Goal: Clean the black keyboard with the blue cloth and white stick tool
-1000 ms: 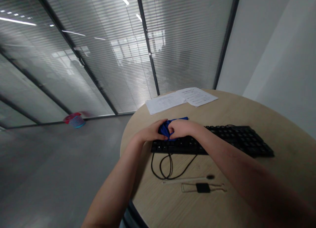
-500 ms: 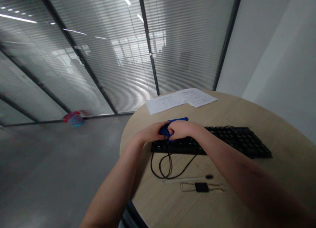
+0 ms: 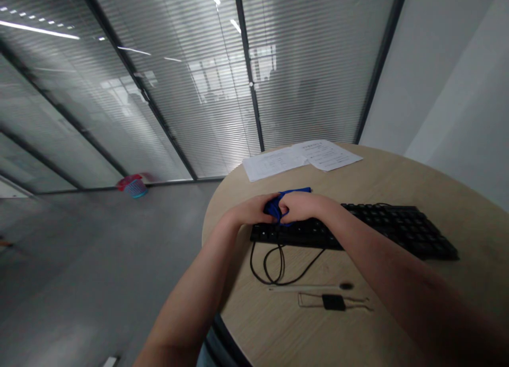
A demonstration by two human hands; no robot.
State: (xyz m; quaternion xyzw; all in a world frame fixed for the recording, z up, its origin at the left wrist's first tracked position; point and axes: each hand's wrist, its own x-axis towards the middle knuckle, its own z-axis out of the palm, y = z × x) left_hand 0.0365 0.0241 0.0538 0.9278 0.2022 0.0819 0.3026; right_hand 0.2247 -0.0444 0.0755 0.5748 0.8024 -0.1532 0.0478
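Observation:
A blue cloth (image 3: 273, 208) is bunched over the left part of a black keyboard (image 3: 389, 226). Fingers of my left hand (image 3: 254, 210) are closed on the cloth's left side. My right hand (image 3: 300, 206) grips the same cloth from the right, its fingers curled in. Both hands are above the keys, and my right forearm crosses over the middle of the keyboard, hiding part of it. The keyboard's black cable (image 3: 274, 282) lies coiled in front. Nearer to me are a thin white stick with a dark end (image 3: 306, 288) and a wire keycap puller with a black middle (image 3: 334, 302).
Printed papers (image 3: 274, 163) lie at the far edge of the round wooden table (image 3: 270, 330). Behind it stands a glass partition with blinds (image 3: 318, 64), with a white wall (image 3: 449, 75) to the right. A red and blue basket (image 3: 135, 188) sits on the floor at left.
The view has turned slightly left, so everything appears a little further right. Both hands stay on the blue cloth at nearly the same spot on the keyboard.

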